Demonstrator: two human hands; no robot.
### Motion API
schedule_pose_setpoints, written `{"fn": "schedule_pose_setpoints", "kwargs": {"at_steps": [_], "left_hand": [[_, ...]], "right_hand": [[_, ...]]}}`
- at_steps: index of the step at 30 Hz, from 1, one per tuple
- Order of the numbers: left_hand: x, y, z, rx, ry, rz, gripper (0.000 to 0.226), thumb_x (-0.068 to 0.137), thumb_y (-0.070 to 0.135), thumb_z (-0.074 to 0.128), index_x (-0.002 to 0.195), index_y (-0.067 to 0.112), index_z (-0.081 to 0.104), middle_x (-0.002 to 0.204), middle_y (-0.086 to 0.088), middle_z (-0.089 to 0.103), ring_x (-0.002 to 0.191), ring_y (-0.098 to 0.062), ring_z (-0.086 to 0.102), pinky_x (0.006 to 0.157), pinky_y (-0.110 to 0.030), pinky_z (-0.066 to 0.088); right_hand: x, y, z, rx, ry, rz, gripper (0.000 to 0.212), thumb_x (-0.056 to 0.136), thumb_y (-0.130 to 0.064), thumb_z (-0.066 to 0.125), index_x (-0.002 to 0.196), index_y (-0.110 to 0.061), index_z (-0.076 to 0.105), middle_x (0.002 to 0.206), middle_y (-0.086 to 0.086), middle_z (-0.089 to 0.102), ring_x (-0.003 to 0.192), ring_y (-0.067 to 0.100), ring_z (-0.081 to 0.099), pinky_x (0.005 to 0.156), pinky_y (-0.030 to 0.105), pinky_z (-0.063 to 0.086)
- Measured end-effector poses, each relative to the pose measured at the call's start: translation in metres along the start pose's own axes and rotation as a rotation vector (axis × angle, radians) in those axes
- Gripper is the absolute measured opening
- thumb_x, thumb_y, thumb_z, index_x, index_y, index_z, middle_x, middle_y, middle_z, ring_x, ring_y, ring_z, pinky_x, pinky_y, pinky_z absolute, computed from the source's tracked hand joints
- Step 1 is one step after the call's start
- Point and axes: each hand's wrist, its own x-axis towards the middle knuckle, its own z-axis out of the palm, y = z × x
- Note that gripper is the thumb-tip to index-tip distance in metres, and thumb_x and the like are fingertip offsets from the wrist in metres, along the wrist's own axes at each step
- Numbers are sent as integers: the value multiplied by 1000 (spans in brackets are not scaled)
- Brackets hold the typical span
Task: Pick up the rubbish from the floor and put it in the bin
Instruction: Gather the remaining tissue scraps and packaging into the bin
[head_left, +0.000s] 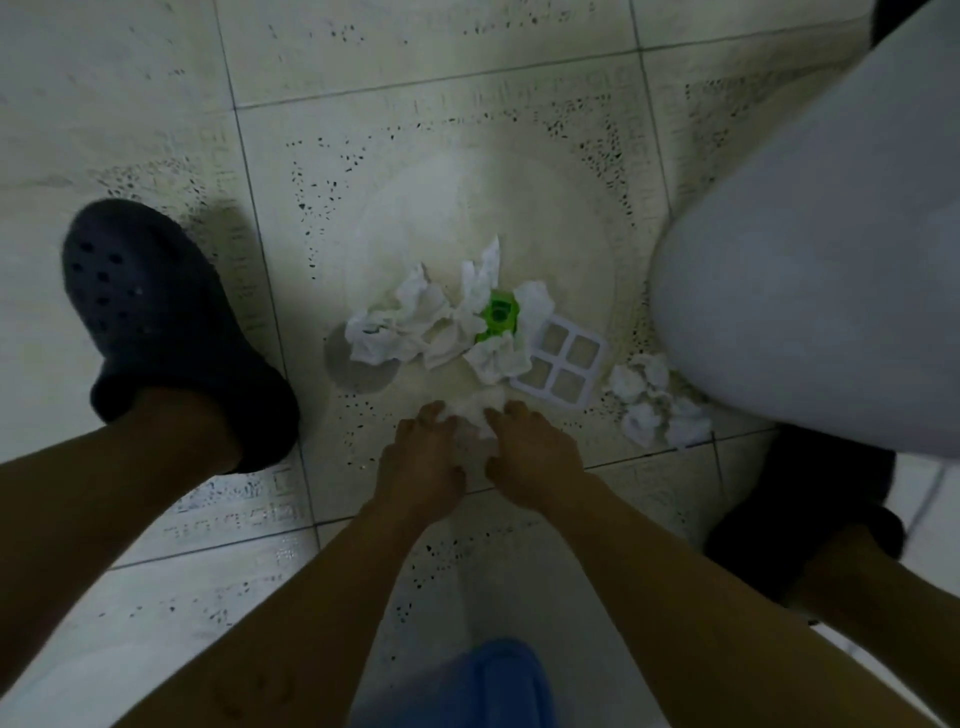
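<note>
Crumpled white tissues (410, 327) lie heaped on the tiled floor (441, 156), with a green plastic piece (497, 314) and a white four-window plastic frame (563, 366) among them. More tissue wads (654, 405) lie to the right beside a large pale grey rounded object (805, 270), possibly the bin. My left hand (421, 462) and my right hand (535, 462) are side by side just below the heap, both closed on one crumpled tissue (475, 410) that rests on the floor between their fingertips.
My left foot in a dark clog (156, 322) stands on the floor at the left. My right foot in a dark clog (810, 509) is at the lower right, partly under the grey object. A round floor drain cover (348, 369) peeks from under the tissues.
</note>
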Motion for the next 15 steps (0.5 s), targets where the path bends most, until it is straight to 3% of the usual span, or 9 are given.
{"fn": "schedule_pose_setpoints", "kwargs": {"at_steps": [4, 6, 8, 11, 13, 15], "left_hand": [[-5, 6, -8, -212, 62, -102, 24, 83, 13, 64, 106, 5, 67, 109, -14, 63, 100, -29, 60, 79, -29, 46], [-10, 10, -18, -297, 87, -128, 10, 81, 12, 65, 90, 9, 68, 93, -11, 68, 83, -26, 63, 67, -30, 49], [-13, 11, -30, -373, 125, -111, 13, 77, 13, 68, 86, 15, 59, 78, -5, 64, 72, -22, 59, 54, -26, 43], [-25, 19, -56, -386, 93, -26, 28, 79, 15, 71, 105, 18, 59, 82, -5, 66, 72, -19, 60, 56, -23, 41], [-34, 30, -76, -339, 88, 27, 21, 82, 18, 69, 103, 14, 67, 92, -7, 68, 80, -19, 61, 66, -23, 43], [-46, 45, -99, -296, 104, 110, 14, 84, 19, 68, 94, 10, 72, 92, -7, 70, 81, -19, 61, 67, -22, 40]], "right_hand": [[-7, 6, -4, 49, -5, 10, 42, 90, -26, 51, 130, -12, 49, 128, 11, 52, 115, 28, 52, 95, 37, 44], [-16, 5, -10, 88, -13, 29, 37, 92, -24, 51, 126, -11, 55, 124, 12, 56, 112, 28, 55, 93, 35, 44], [-23, 4, -21, 111, 6, 39, 30, 91, -22, 52, 118, -9, 61, 117, 13, 61, 107, 27, 58, 88, 33, 46], [-43, 3, -49, 159, 62, 55, 23, 90, -18, 53, 105, -5, 64, 107, 15, 66, 99, 28, 61, 79, 31, 47], [-63, 3, -72, 197, 130, 47, 22, 91, -17, 52, 105, -6, 64, 107, 15, 66, 97, 28, 61, 75, 28, 45], [-88, 3, -96, 212, 195, 21, 25, 92, -20, 51, 114, -10, 60, 115, 12, 64, 103, 25, 59, 75, 24, 40]]}}
